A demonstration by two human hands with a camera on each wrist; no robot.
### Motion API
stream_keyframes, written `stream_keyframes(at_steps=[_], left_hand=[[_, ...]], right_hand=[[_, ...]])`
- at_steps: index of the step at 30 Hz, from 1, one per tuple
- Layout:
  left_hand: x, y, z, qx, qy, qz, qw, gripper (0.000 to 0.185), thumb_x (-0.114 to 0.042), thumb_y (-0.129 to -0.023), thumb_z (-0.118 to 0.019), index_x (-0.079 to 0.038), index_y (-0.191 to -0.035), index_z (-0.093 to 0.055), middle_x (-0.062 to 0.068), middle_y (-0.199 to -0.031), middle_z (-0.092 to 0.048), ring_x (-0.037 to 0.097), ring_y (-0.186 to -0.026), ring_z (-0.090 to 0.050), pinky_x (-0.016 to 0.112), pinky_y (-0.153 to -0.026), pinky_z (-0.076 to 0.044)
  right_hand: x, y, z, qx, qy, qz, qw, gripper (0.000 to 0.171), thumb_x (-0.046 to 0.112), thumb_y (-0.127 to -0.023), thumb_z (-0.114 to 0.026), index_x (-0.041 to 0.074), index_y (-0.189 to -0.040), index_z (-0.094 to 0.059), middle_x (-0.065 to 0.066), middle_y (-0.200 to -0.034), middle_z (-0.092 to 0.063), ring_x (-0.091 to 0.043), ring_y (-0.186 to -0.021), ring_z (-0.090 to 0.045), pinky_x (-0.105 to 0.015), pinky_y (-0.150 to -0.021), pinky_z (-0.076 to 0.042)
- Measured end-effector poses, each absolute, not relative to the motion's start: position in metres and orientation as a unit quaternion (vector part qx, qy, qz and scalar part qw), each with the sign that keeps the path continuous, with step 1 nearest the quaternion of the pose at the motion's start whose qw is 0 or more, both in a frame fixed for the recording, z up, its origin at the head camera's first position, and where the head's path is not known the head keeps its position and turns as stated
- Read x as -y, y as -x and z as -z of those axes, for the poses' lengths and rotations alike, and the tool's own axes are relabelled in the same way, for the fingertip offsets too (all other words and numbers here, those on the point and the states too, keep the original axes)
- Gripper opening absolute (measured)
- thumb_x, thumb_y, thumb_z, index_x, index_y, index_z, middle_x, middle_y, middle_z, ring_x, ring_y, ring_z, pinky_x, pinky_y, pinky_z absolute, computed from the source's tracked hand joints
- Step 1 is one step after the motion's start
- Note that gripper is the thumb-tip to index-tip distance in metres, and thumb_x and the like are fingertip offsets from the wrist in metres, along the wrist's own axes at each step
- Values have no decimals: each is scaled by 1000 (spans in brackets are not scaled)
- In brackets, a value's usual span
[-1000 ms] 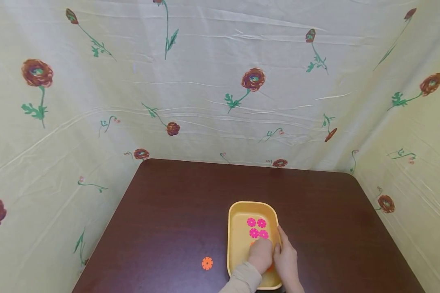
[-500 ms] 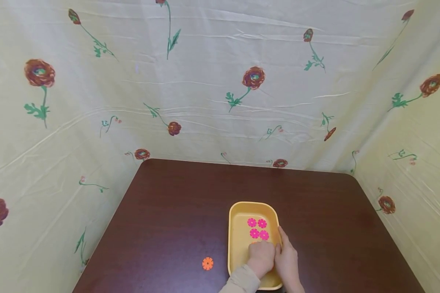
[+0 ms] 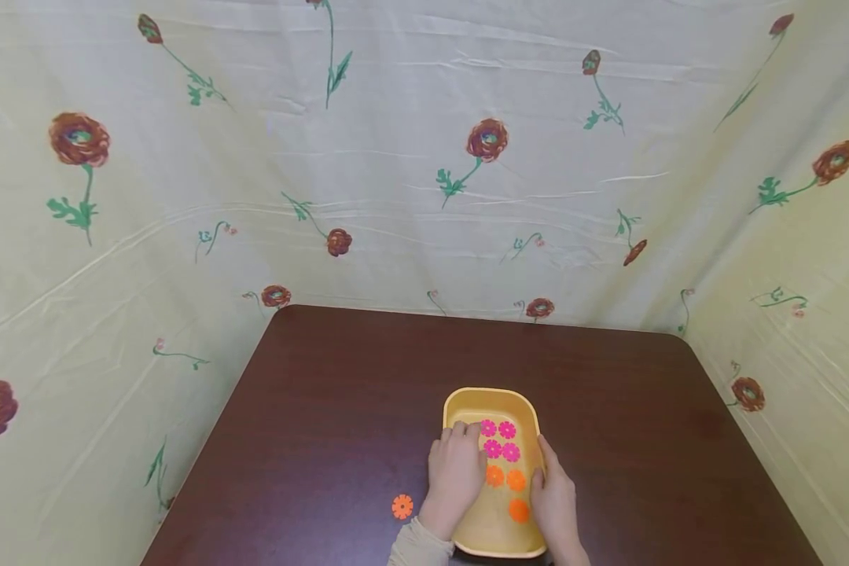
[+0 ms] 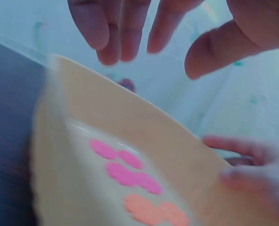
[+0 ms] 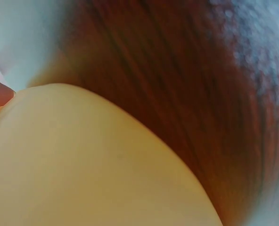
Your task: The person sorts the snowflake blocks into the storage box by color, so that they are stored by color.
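Nearest me, my right hand (image 3: 553,495) rested against the right wall of the yellow tray (image 3: 460,409), fingers lying along it; whether that grip clasped the rim I could not tell. My left hand (image 3: 456,472), its grip released with fingers spread, hovered over the tray's left side. The tray sat on the desk (image 3: 339,393), long axis running away from me. Inside lay orange discs (image 3: 515,480), then pink discs (image 3: 498,439) farther off. A lone orange disc (image 3: 402,506) lay left, nearer my left hand.
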State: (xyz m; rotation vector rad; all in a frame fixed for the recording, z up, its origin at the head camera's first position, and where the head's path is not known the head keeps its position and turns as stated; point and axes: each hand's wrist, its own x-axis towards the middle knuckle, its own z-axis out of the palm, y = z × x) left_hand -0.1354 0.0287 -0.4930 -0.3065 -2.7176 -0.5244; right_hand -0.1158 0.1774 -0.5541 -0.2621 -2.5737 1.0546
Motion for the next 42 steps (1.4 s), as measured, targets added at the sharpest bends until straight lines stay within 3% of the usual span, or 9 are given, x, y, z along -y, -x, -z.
stream_keyframes(at_steps=[6, 19, 27, 36, 42], left_hand=[[1, 139, 500, 952, 64, 220, 201, 31, -15, -70, -75, -12, -100, -66, 5, -90, -61, 25, -78, -57, 36, -60, -43], [31, 127, 524, 967, 14, 204, 151, 35, -17, -71, -75, -11, -104, -64, 9, -97, -63, 27, -83, -59, 39, -64, -45], [44, 113, 538, 971, -5, 202, 130, 32, -17, -69, -76, -10, -98, -66, 9, -98, -60, 27, -86, -55, 41, -66, -42], [58, 87, 545, 975, 10, 195, 108, 39, -21, -61, -81, -9, -96, -67, 7, -92, -58, 25, -82, -53, 41, -64, -41], [63, 73, 547, 977, 21, 181, 108, 34, -15, -60, -80, -11, -92, -67, 5, -90, -57, 26, -83, -53, 41, -64, -42]], right_hand=[[-178, 117, 551, 908, 106, -378, 147, 47, -6, -85, -50, 1, -131, -46, -26, -121, -54, -40, -96, -58, -51, -82, -45], [-179, 118, 551, 908, 116, -382, 127, 47, -4, -86, -48, 2, -133, -44, -27, -123, -52, -41, -104, -55, -54, -87, -41], [-179, 119, 552, 908, 126, -385, 109, 47, -4, -88, -47, 2, -134, -42, -26, -126, -49, -41, -110, -52, -53, -90, -39], [-175, 106, 544, 909, 120, -382, 114, 47, -5, -87, -47, 1, -134, -42, -26, -126, -50, -41, -109, -52, -53, -90, -40], [-170, 98, 540, 909, 129, -381, 107, 48, -5, -87, -48, 1, -134, -42, -26, -126, -50, -41, -110, -51, -52, -90, -39]])
